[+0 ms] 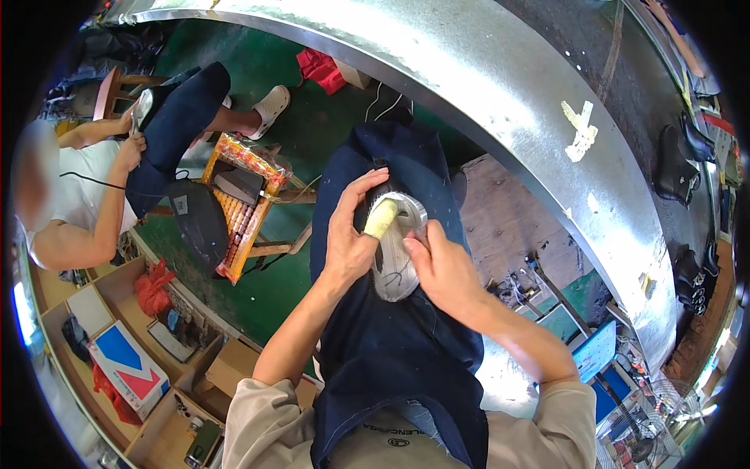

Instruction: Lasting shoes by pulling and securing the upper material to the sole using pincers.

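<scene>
Grey shoe [393, 270] rests sole-up on apron [398, 344]. Left hand [349, 234] clasps its side; right hand [441, 266] pinches its edge. Loose hold risks shoe sliding off lap.

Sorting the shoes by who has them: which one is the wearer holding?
The grey shoe on the dark apron, sole up between the left hand and right hand. The black shoes sit untouched on the conveyor belt.

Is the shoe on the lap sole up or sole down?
Sole up: the shoe shows its pale grey bottom, held between left hand and right hand.
</scene>
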{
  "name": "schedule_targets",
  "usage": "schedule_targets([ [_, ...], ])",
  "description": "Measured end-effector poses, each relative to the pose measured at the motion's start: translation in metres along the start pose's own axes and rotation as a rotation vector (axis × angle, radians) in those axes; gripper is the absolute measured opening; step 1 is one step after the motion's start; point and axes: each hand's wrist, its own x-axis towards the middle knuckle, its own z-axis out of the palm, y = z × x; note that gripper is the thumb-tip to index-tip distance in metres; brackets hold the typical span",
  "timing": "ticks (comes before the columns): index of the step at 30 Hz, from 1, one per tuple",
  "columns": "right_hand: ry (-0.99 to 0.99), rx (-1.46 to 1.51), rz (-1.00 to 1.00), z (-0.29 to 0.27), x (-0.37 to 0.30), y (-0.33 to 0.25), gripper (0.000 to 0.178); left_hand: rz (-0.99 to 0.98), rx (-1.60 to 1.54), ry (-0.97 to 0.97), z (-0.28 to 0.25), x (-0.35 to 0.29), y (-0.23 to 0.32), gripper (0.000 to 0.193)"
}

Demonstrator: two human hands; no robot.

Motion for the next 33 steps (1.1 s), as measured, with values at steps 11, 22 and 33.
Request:
schedule_targets([
  [11, -0.223, 0.185, 0.173, -0.035, 0.011, -0.033, 0.033, -0.031, 0.059, -0.020, -0.003, 0.002, -0.002, 0.039],
  [22, 0.133, 0.104, -0.062, 0.027, 0.005, 0.011, 0.024, -0.016, 0.091, -0.230, -0.026, 0.014, -0.002, 0.042],
  [33, 0.176, -0.141, -0.135, -0.003, -0.017, -0.013, 0.022, -0.147, -0.169, -0.053, 0.002, 0.011, -0.008, 0.038],
])
